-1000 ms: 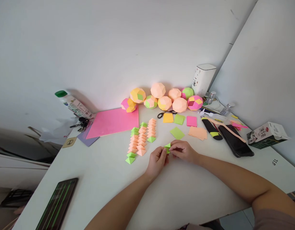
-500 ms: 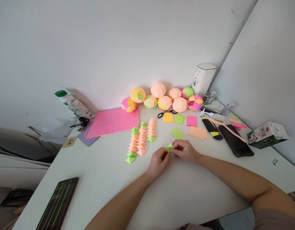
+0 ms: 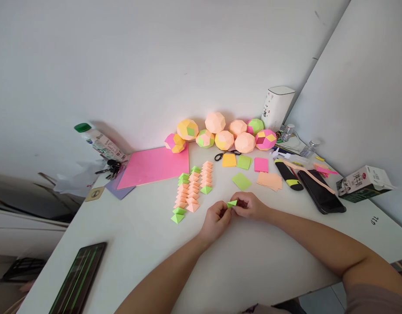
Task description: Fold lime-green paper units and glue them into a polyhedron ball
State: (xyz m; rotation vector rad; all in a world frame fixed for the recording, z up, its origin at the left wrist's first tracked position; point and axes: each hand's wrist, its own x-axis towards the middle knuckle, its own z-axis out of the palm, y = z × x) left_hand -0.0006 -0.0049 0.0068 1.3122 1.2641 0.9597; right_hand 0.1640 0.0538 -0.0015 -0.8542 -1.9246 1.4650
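Note:
Between my two hands is a small folded green paper piece (image 3: 232, 203), raised a little over the table. My left hand (image 3: 217, 220) pinches its left side, and my right hand (image 3: 250, 206) pinches its right side; the fingertips partly hide it. To the left, stacked rows of folded peach paper pieces (image 3: 192, 190) lie on the table, with green folded pieces (image 3: 178, 217) at some ends. Just beyond my right hand lies a flat green paper sheet (image 3: 241, 181), beside several peach paper sheets (image 3: 269, 181).
Faceted paper balls (image 3: 245, 142) line the wall, with scissors (image 3: 227, 155) before them. A pink sheet (image 3: 155, 165) and a bottle (image 3: 101, 141) are at left. A cutter (image 3: 288, 175), phone (image 3: 321, 192) and milk carton (image 3: 364, 183) are at right. A dark case (image 3: 78, 279) lies front left.
The green piece has turned between my fingers and now looks flatter and wider. My right hand has shifted slightly; my left hand has hardly moved.

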